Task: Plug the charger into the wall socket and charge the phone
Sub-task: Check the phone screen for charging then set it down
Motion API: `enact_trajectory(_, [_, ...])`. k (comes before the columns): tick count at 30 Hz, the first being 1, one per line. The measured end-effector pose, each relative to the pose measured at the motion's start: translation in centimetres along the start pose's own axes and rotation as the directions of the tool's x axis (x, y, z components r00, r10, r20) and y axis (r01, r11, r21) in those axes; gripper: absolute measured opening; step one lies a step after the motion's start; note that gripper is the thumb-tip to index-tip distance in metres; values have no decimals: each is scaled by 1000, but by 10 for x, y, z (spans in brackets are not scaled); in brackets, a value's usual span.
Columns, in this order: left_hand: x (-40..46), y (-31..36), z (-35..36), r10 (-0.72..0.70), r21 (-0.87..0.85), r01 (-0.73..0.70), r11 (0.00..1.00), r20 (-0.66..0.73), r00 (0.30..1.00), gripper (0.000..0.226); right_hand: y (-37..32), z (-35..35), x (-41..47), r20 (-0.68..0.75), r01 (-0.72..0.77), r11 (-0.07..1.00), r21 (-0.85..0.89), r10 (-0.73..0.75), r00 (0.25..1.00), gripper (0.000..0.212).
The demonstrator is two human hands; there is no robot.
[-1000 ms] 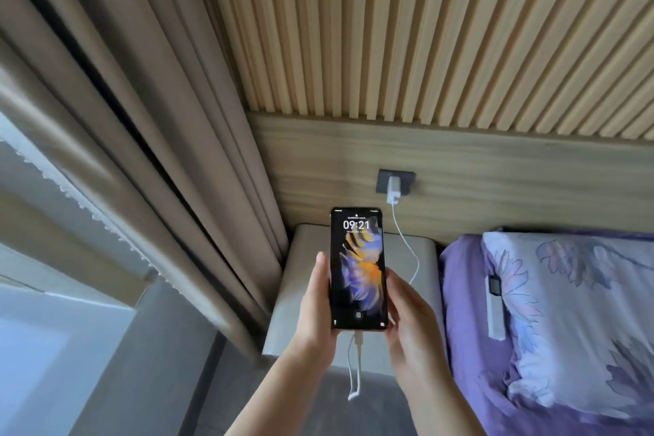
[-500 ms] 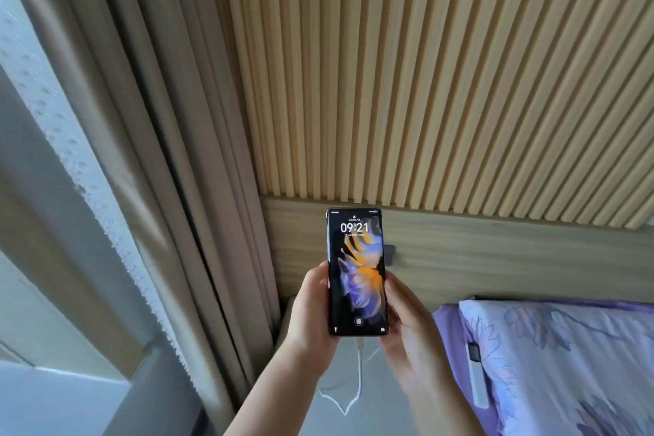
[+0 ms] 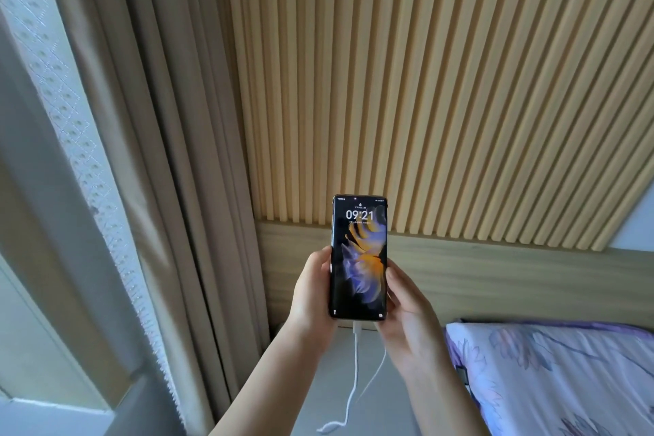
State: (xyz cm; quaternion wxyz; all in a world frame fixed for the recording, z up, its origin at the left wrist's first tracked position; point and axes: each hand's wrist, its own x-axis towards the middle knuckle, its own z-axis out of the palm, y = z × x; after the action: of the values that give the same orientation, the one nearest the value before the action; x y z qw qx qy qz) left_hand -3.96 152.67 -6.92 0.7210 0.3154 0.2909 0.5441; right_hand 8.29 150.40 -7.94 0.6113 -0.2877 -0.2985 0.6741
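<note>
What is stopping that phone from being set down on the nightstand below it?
Nothing visible. Both the left hand and right hand hold the phone, the white cable hanging loose; only a bare strip of nightstand shows.

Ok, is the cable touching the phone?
Touching: the head view shows the cable plug seated in the bottom edge of the phone.

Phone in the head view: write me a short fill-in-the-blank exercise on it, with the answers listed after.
1. The phone is held upright by ____ hands, the left hand and the right hand.
2. The lit screen shows the time ____.
3. The white cable is plugged into the phone's ____ edge.
4. The pillow lies to the ____ of the hands.

Answers: both; 09:21; bottom; right
</note>
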Motion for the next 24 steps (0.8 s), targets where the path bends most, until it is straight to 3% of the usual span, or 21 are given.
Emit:
enact_trajectory(6, [2,0,1,-1,77,1,997,7,1000,48,-7,0,-1,9,16,999,-40,-16,1000,35])
enact_trajectory(11, [2,1,3,8,142,-9,990,9,1000,48,-11,0,-3,31,43,993,-107,-39,999,34])
enact_trajectory(24, [4,-2,9,0,121,0,993,6,1000,48,-11,-8,1,34,35,997,-69,-32,999,38])
